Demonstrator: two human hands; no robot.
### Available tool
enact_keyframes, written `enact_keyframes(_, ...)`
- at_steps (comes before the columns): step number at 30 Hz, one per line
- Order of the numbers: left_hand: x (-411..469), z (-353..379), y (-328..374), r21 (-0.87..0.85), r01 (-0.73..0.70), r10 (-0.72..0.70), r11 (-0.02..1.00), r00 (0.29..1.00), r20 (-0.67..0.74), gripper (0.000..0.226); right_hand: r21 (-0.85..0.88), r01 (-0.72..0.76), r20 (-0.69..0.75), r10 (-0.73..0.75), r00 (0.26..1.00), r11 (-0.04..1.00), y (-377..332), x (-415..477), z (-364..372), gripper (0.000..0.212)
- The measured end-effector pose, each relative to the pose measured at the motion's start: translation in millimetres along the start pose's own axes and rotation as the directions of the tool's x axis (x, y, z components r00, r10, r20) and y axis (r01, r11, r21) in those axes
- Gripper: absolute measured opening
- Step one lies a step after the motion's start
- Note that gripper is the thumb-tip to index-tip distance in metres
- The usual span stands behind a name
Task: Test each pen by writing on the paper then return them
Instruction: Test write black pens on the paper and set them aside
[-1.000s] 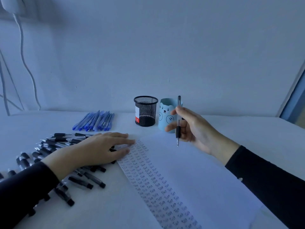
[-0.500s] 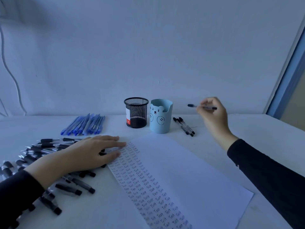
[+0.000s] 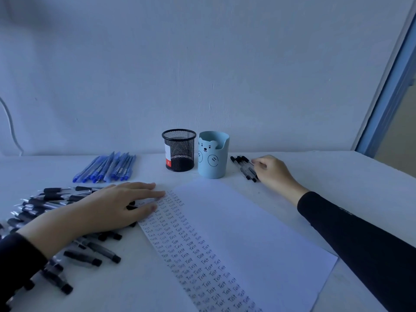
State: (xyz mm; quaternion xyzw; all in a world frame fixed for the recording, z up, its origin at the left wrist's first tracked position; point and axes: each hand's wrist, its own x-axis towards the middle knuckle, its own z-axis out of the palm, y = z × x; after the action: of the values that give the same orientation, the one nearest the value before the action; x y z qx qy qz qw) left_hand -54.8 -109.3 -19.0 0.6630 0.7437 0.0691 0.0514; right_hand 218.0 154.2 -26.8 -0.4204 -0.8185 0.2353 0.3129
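Note:
A white paper sheet (image 3: 243,224) lies in front of me, its left strip filled with rows of the word "Test". My left hand (image 3: 108,208) rests flat, fingers straight, on the paper's upper left edge and on part of a heap of black pens (image 3: 45,206). My right hand (image 3: 271,173) is down on the table right of the blue bear cup (image 3: 213,154). Its curled fingers pinch the rear end of a black pen (image 3: 244,166), which lies against two others in a small row.
A black mesh pen holder (image 3: 179,149) stands left of the bear cup, both near the wall. Several blue pens (image 3: 105,167) lie in a row at the back left. More black pens (image 3: 90,255) are scattered near the left front edge.
My right hand carried the black pen from above the paper, past the cup, and lowered it onto the small row at the back right. The left hand stayed put.

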Motion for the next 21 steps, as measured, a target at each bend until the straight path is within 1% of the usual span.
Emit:
enact_keyframes(2, -0.1, 0.5, -0.8, -0.005, -0.003, 0.003, 1.000, 1.000, -0.002, 0.076, -0.077, -0.018, -0.017, 0.017, 1.000, 0.997, 3.2, 1.3, -3.0, 0.026)
enact_keyframes(4, -0.1, 0.9, -1.0, -0.004, -0.008, 0.008, 1.000, 1.000, -0.005, 0.076, -0.125, -0.051, -0.014, 0.050, 0.999, 0.991, 5.7, 2.9, -3.3, 0.030)
enact_keyframes(7, 0.1, 0.8, -1.1, -0.009, -0.011, 0.011, 1.000, 1.000, -0.009, 0.077, -0.108, -0.088, 0.019, 0.091, 0.996, 0.990, 5.0, 2.6, -3.3, 0.029)
enact_keyframes(9, -0.2, 1.0, -1.5, -0.009, -0.011, 0.011, 1.000, 1.000, -0.009, 0.079, -0.073, -0.105, 0.053, 0.109, 0.993, 0.992, 2.9, 2.9, -3.5, 0.033)
enact_keyframes(11, -0.9, 0.9, -1.1, -0.006, -0.012, 0.012, 1.000, 1.000, -0.004, 0.080, -0.079, -0.098, 0.068, 0.104, 0.992, 0.992, 2.2, 1.7, -3.0, 0.036)
enact_keyframes(14, -0.8, 0.5, -0.6, -0.011, -0.015, 0.015, 1.000, 1.000, -0.004, 0.075, -0.086, -0.085, 0.069, 0.091, 0.993, 0.993, 4.0, -0.1, -0.7, 0.037)
enact_keyframes(16, -0.4, 0.9, -1.2, -0.008, -0.020, 0.020, 1.000, 1.000, -0.010, 0.073, -0.096, -0.023, 0.024, 0.026, 0.999, 0.995, 2.3, -2.1, -0.4, 0.034)
enact_keyframes(18, -0.4, 0.5, -1.8, -0.002, -0.018, 0.018, 1.000, 1.000, -0.005, 0.073, -0.111, 0.074, -0.027, -0.077, 0.997, 0.991, -5.0, -5.0, 1.3, 0.030)
enact_keyframes(20, -1.4, 0.4, -2.0, -0.002, -0.020, 0.020, 1.000, 1.000, 0.003, 0.073, -0.080, 0.158, -0.024, -0.160, 0.987, 0.984, -19.0, -10.9, 5.8, 0.027)
enact_keyframes(21, -1.7, 0.2, -1.4, -0.012, -0.024, 0.024, 1.000, 1.000, -0.001, 0.072, -0.054, 0.201, 0.003, -0.201, 0.980, 0.978, -27.1, -15.1, 9.6, 0.025)
